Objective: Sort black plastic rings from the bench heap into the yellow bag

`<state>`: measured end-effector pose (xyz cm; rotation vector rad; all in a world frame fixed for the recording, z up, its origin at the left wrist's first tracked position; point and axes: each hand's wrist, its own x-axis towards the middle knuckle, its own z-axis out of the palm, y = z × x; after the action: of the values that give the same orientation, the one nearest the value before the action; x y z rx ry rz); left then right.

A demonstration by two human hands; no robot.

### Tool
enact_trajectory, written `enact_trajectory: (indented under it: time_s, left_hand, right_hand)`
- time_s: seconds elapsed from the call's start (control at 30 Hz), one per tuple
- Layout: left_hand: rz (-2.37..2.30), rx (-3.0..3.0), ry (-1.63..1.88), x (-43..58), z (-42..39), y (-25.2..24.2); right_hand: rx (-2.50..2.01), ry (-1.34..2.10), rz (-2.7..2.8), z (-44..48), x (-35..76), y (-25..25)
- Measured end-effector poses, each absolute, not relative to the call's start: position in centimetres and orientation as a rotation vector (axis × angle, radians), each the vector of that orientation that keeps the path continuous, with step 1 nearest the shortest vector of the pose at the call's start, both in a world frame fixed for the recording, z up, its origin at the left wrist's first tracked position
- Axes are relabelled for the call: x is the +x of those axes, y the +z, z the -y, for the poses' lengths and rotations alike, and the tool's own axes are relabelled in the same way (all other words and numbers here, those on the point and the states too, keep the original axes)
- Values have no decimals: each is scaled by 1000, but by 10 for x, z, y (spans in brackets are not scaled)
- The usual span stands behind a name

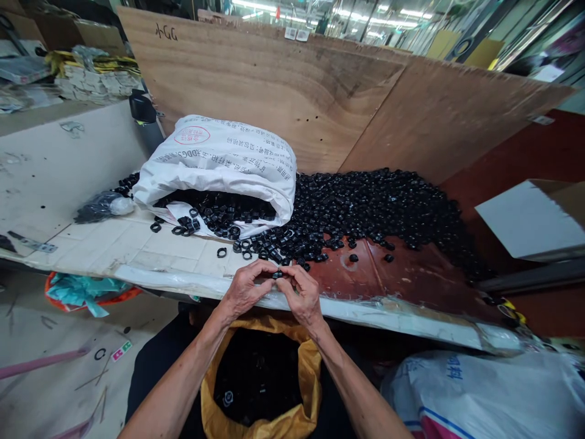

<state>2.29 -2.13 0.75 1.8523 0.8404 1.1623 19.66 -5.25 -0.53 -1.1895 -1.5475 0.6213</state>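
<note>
My left hand (249, 288) and my right hand (301, 294) meet over the front edge of the table. Between their fingertips they pinch one small black plastic part (277, 274), too small to make out its exact shape. Just beyond lie loose black rings (222, 252) and a large heap of black parts (365, 204). A white woven sack (237, 149) rests on its side, its mouth facing me with black rings spilling out. Below my hands, between my legs, a yellow sack (312, 372) stands open with black parts inside.
A plywood board (274, 79) closes off the back of the table. At the left sit a clear bag of black parts (95, 207) and a dark bin (144, 116). A white box (525, 219) is at the right, above a white-blue sack (484, 390).
</note>
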Motion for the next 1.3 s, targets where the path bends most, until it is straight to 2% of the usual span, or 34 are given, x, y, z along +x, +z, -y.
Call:
enact_trajectory:
  time_s: [0.1,0.3,0.57,0.8,1.07,1.3]
  left_hand:
    - [-841,1859,1169,22,22,10]
    - [-855,1874,1174,21,23,13]
    - [-890,1850,1216,23,23,6]
    - [-906,1831,1194,23,23,11]
    - [-876,1831,1194,23,24,13]
    - [-886,1851,1191,23,23,13]
  right_hand:
    - [-1176,630,1553,54,197,-1]
    - [-1288,386,1583,48,193,0]
    - [-1127,484,1623,56,194,4]
    - [-1206,563,1414,52,196,-9]
    - [-1077,543,1590,54,199,0]
    - [-1145,579,1488,53,197,-4]
